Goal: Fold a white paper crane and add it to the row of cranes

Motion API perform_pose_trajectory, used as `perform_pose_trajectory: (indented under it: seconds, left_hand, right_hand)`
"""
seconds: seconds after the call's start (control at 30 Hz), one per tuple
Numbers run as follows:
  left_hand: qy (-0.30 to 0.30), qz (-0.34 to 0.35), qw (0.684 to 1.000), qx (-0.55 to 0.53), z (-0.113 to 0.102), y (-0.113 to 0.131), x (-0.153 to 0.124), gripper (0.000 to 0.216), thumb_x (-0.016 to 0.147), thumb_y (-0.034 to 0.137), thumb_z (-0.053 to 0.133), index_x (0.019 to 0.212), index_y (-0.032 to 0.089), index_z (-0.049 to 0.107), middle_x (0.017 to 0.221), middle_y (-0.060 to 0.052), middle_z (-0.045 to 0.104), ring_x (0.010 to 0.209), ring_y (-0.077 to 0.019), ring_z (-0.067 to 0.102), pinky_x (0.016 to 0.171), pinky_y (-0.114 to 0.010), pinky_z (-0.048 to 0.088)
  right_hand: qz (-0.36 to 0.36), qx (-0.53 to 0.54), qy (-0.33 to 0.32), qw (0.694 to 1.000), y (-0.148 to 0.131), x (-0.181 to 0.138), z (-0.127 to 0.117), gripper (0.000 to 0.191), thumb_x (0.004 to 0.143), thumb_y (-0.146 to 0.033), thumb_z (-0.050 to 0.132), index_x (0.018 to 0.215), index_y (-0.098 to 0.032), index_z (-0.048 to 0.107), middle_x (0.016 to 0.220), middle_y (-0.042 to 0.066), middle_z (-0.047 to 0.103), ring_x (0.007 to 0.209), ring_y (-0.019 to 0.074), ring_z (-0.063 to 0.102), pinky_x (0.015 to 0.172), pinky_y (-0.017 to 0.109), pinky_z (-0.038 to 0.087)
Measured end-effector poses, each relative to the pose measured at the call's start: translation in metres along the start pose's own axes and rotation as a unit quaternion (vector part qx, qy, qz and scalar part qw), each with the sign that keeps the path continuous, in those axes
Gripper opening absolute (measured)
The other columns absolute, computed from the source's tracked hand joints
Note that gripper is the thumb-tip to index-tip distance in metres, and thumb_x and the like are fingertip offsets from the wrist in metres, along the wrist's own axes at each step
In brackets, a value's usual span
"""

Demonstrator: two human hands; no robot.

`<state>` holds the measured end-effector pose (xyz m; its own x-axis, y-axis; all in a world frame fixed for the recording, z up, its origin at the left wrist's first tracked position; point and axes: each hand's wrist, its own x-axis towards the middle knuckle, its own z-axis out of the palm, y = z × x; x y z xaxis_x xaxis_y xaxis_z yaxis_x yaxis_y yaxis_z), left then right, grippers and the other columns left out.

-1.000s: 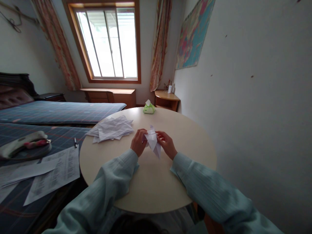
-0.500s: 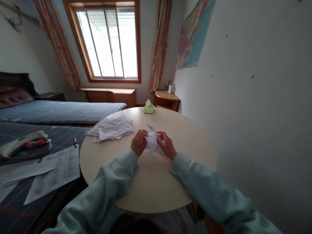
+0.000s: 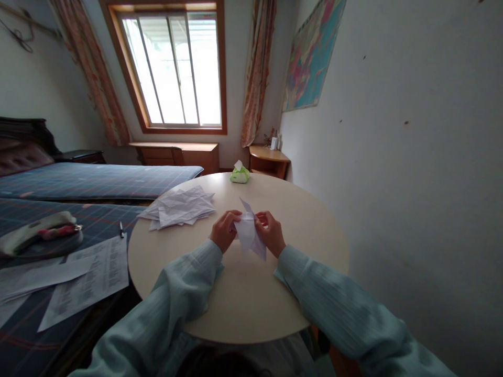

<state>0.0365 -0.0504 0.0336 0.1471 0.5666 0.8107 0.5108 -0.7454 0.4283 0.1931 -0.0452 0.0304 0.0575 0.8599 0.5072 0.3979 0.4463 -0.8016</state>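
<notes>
Between my two hands, a little above the round table point(image 3: 243, 309), is a folded white sheet of paper point(image 3: 247, 233) with pointed flaps sticking up and down. My left hand point(image 3: 225, 230) pinches its left edge with thumb and fingers. On the other side my right hand point(image 3: 270, 233) has its fingers closed on the right edge. Part of the folds is hidden behind the fingers. A loose pile of creased white paper point(image 3: 183, 208) lies on the table beyond my left hand.
A green tissue pack point(image 3: 239, 174) stands at the table's far edge. To the left, a bed point(image 3: 106, 209) bears printed sheets point(image 3: 92, 283), a pen point(image 3: 121, 229) and a white-and-grey object with a pink part point(image 3: 47, 231). A white wall point(image 3: 412, 209) rises on the right.
The folded paper has turned slightly between my hands, and its lower flaps now hang at a different angle. Both hands have barely shifted and keep their hold.
</notes>
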Motion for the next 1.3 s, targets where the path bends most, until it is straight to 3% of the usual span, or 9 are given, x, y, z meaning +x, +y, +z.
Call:
perform_pose_trajectory:
  seconds: [0.1,0.27,0.53,0.73,0.83,0.93,1.07,1.17,1.3]
  left_hand:
    - [0.009,0.010,1.000,-0.013,0.001,0.000,-0.001,0.018,0.062,0.003,0.043,0.071,0.018,0.046,0.088,-0.003,0.059,0.082,-0.0113,0.054,0.068,-0.022,0.043]
    - [0.051,-0.023,0.998,0.037,0.001,-0.001,0.000,0.010,0.066,0.009,0.047,0.071,0.018,0.046,0.085,-0.003,0.059,0.080,-0.0116,0.054,0.070,-0.023,0.042]
    - [-0.031,-0.113,0.987,0.114,-0.005,0.003,0.001,0.017,0.067,0.013,0.045,0.081,0.019,0.053,0.076,-0.002,0.060,0.072,-0.0129,0.055,0.064,-0.022,0.041]
    - [-0.082,-0.170,0.978,0.094,-0.007,0.003,0.004,0.027,0.065,0.009,0.041,0.087,0.016,0.056,0.067,-0.001,0.061,0.064,-0.0141,0.056,0.058,-0.021,0.039]
    - [-0.051,-0.159,0.984,0.055,-0.006,0.001,0.004,0.028,0.063,0.007,0.041,0.084,0.016,0.057,0.071,-0.001,0.062,0.066,-0.0128,0.056,0.060,-0.020,0.040]
    - [-0.017,-0.122,0.992,0.016,-0.005,0.000,0.004,0.031,0.061,0.004,0.039,0.082,0.017,0.058,0.075,0.000,0.063,0.070,-0.0116,0.056,0.064,-0.019,0.041]
    - [-0.022,-0.084,0.996,-0.021,-0.005,0.001,0.003,0.031,0.061,0.004,0.039,0.080,0.017,0.060,0.078,0.000,0.064,0.072,-0.0113,0.057,0.065,-0.020,0.041]
    - [-0.030,-0.083,0.995,-0.040,-0.005,0.003,0.003,0.024,0.064,0.008,0.042,0.078,0.017,0.060,0.078,-0.001,0.064,0.071,-0.0116,0.057,0.065,-0.020,0.042]
    - [-0.006,-0.113,0.992,-0.063,-0.004,0.003,0.003,0.016,0.064,0.018,0.050,0.077,0.015,0.059,0.070,-0.001,0.063,0.064,-0.0127,0.057,0.060,-0.022,0.043]
  right_hand:
    - [0.014,0.018,0.012,1.000,0.004,0.003,0.000,0.016,0.070,-0.034,0.047,0.069,-0.019,0.054,0.064,0.002,0.059,0.061,0.0146,0.053,0.057,0.026,0.039]
    - [0.060,0.173,0.064,0.981,0.008,0.010,0.000,0.022,0.067,-0.038,0.050,0.068,-0.016,0.053,0.065,0.001,0.057,0.060,0.0124,0.050,0.058,0.025,0.040]
    - [0.081,0.291,0.070,0.951,0.002,0.008,0.000,0.023,0.062,-0.032,0.057,0.074,-0.020,0.041,0.059,-0.005,0.051,0.051,0.0088,0.046,0.047,0.021,0.036]
    - [0.034,0.265,0.066,0.961,0.001,0.007,-0.001,0.014,0.065,-0.028,0.052,0.073,-0.019,0.046,0.063,-0.003,0.049,0.057,0.0089,0.045,0.053,0.021,0.036]
    - [0.056,0.278,0.011,0.959,0.001,0.006,-0.001,0.024,0.064,-0.028,0.053,0.086,-0.020,0.048,0.062,-0.004,0.050,0.058,0.0096,0.046,0.055,0.022,0.036]
    - [0.147,0.322,-0.050,0.934,0.002,0.006,0.000,0.038,0.064,-0.035,0.055,0.098,-0.022,0.046,0.066,-0.003,0.055,0.058,0.0108,0.049,0.054,0.022,0.037]
    - [0.226,0.378,-0.135,0.888,0.005,0.009,0.000,0.035,0.066,-0.046,0.049,0.085,-0.017,0.056,0.073,0.002,0.061,0.067,0.0158,0.055,0.058,0.026,0.039]
    - [0.239,0.408,-0.184,0.862,0.005,0.012,-0.002,0.034,0.064,-0.046,0.052,0.079,-0.016,0.060,0.070,0.004,0.062,0.068,0.0173,0.057,0.062,0.028,0.040]
    - [0.194,0.426,-0.162,0.869,0.003,0.012,-0.004,0.028,0.062,-0.041,0.059,0.075,-0.017,0.062,0.071,0.003,0.063,0.067,0.0155,0.056,0.063,0.027,0.040]
